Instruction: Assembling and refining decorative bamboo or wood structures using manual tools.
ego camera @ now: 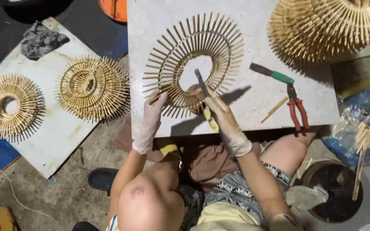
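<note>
Right hand (225, 124) with tool (202, 83) over bamboo ring (193, 60)

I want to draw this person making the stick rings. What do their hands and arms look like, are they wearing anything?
Both hands wear thin, pale whitish gloves that look a bit wrinkled and dusty. The left hand has its glove ending at the wrist, and so does the right hand. Above the gloves both arms are bare, with no sleeves, watch or bracelets that I can see.
</note>
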